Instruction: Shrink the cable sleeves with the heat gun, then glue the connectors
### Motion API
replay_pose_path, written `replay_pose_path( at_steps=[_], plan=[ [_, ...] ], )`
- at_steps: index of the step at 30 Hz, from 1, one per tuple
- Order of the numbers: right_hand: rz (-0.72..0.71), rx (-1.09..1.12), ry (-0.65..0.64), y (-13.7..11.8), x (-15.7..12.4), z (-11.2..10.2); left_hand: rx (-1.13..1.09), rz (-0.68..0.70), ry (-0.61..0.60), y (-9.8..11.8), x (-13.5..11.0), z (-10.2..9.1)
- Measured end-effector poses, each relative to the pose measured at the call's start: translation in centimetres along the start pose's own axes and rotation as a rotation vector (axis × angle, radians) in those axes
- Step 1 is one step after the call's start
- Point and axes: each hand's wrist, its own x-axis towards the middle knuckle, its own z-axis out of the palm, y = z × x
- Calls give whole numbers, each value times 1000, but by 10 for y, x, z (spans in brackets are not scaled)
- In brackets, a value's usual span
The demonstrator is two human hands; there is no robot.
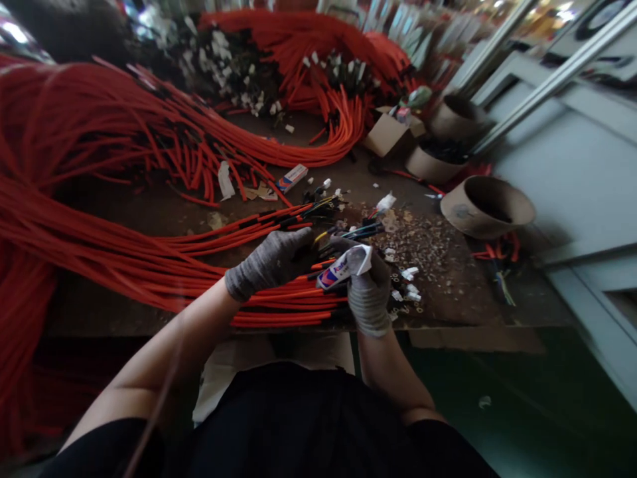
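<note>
Both my hands wear grey knit gloves. My left hand [271, 262] is closed round the end of an orange-sheathed cable [259, 229], whose thin coloured wires [355, 231] fan out to the right. My right hand [368, 292] is closed on a small white tube with red and blue print [343, 267], its crumpled end pointing up, held against the wires. Both hands hover over the front edge of a dark worktable [448, 292].
Large bundles of orange cable [99, 133] cover the table's left and back. White connectors [411, 282] and small scraps lie right of my hands. A second tube [291, 178] lies mid-table. Round tubs [485, 206] and a cardboard box [385, 133] stand at the right.
</note>
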Motion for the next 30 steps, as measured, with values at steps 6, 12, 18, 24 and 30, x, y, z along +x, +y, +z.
replay_pose_path(
  at_steps=[6, 12, 18, 24, 30],
  plan=[
    [-63, 88, -138, -2, -8, 17, -646, -349, 273, -17, -1, 18],
    [297, 231, 55, 36, 11, 14, -626, -412, 401, -8, -4, -15],
    [329, 242, 1, 39, 11, 17, -521, -440, 650, 7, -48, 32],
    [138, 60, -192, 19, -5, 29, -564, -529, 598, 12, -62, 41],
    [122, 27, -257, 21, -3, 41, -519, -441, 588, 12, -67, 37]
  ],
)
